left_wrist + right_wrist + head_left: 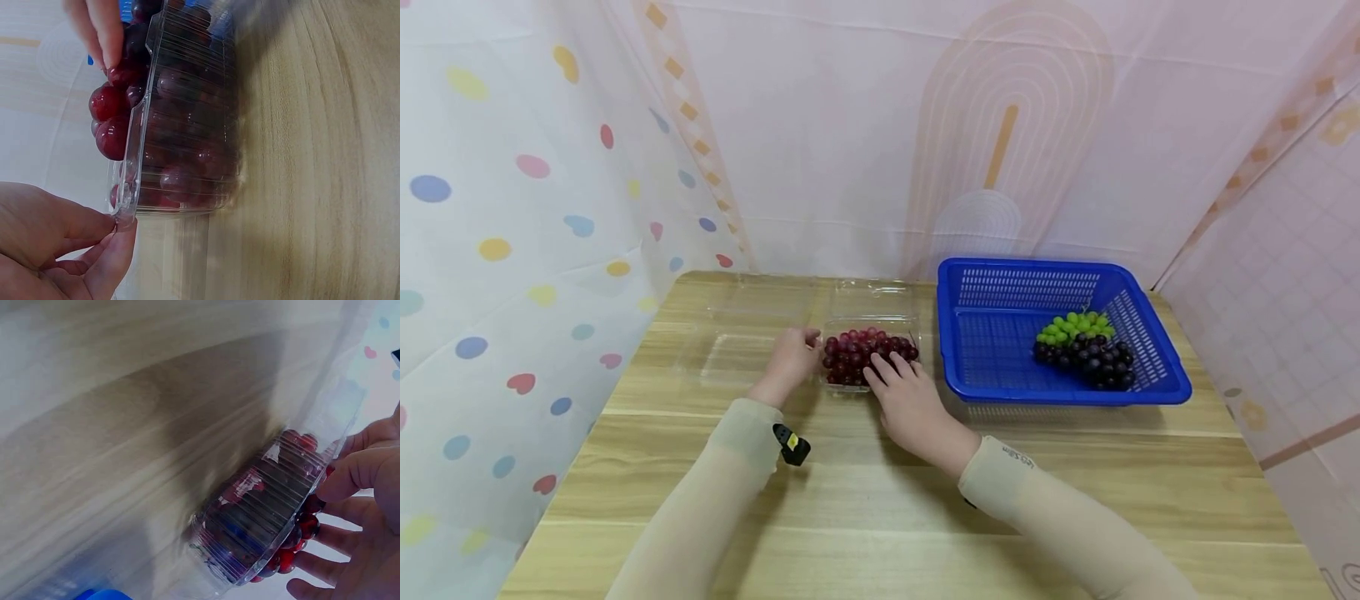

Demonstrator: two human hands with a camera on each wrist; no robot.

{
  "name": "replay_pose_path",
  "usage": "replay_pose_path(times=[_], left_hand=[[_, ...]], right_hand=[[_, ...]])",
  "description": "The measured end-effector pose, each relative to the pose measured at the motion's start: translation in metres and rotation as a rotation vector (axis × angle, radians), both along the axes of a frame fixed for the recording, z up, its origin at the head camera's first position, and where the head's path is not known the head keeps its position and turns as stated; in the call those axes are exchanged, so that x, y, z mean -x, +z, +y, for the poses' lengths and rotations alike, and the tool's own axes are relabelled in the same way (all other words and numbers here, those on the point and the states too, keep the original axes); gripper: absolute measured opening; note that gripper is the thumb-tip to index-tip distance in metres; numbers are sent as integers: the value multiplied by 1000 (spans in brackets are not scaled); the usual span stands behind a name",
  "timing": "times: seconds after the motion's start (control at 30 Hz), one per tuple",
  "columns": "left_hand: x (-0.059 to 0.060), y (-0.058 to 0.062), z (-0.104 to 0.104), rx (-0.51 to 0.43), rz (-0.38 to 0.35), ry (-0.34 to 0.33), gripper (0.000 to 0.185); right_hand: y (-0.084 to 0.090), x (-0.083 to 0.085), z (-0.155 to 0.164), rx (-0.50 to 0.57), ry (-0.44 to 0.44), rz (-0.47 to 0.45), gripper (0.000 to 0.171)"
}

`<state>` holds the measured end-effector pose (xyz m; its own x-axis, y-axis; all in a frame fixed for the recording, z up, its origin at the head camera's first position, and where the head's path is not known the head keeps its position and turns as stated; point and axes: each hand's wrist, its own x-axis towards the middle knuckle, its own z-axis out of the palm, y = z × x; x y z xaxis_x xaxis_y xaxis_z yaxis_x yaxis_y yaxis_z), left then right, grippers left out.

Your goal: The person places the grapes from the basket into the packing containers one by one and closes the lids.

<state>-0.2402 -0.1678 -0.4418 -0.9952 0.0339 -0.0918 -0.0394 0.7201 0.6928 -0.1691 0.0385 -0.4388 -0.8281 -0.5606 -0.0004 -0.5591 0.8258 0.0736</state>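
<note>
Nearest to us, two sleeved forearms reach forward over the wooden table (880,517). On the left wrist we see a small black device with a yellow mark (792,445).

Our left hand (790,360) sits at the left edge of a clear plastic punnet (871,357). In the left wrist view, its thumb and a finger pinch the punnet's rim (125,209) at the corner, the other fingers curled beneath.

Our right hand (912,402) lies at the punnet's near right side, fingers spread and fairly straight, their tips resting on the red grapes (865,354) heaped inside. In the right wrist view, the thumb (353,475) presses against the punnet's rim while the fingers stretch out past the fruit; they are not closed around it.

The punnet stands on the table roughly at its middle, just left of a blue basket (992,383). Its clear lid (874,298) lies open behind it, towards the back wall. To the left of the punnet we make out more clear plastic lying flat on the wood, though its outline is faint.

The blue basket holds a bunch of dark grapes (1093,358) with green grapes (1071,327) just behind them, both towards its right side.

Behind the table hangs pale pink patterned sheeting (880,125), and on the left a white sheet with coloured dots and hearts (497,250).
</note>
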Motion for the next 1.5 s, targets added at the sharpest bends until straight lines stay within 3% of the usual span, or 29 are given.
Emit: replay_pose_path(times=[0.33,0.5,0.7,1.17,1.33,1.5], left_hand=[[-1,0,-1,22,0,1,37],[0,-1,-1,15,11,5,37],[1,-2,-2,21,9,10,36],[1,0,-3,55,-15,5,37],[-1,1,-4,73,-18,-19,37],[-2,3,-2,92,1,-33,37]], right_hand=[[-4,-6,8,52,-9,-67,81],[-5,-13,12,109,-44,-42,81],[-1,-18,14,109,-126,-122,83],[-4,-15,13,87,-129,-162,80],[5,-15,15,158,-139,-227,75],[24,-4,19,321,-200,-281,72]])
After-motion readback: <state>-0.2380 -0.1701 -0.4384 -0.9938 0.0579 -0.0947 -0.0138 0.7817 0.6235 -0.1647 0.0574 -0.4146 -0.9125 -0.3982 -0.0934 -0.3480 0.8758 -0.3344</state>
